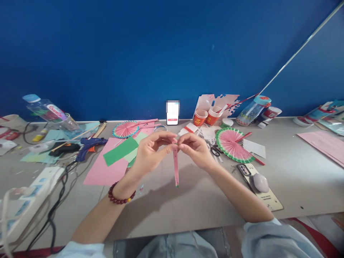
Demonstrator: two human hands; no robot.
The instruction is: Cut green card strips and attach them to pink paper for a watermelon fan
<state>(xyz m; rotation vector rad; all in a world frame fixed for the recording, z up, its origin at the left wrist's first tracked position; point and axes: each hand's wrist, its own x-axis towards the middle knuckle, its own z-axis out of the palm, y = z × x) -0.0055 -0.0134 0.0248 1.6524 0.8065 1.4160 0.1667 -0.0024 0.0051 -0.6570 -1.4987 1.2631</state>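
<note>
Presumably light and easily creased, the narrow pink paper strip (176, 166) with dark specks and a green tip seems to call for a gentle pinch at one end rather than a squeeze along its length. It hangs between and below the bare left hand (153, 152) and bare right hand (197, 148), whose fingertips meet, both pinching its upper end above the grey tabletop (204, 211). Farther out, a flat pink paper sheet (98, 170) lies leftward, a round pink-and-green pleated paper fan (227, 139) rightward.
</note>
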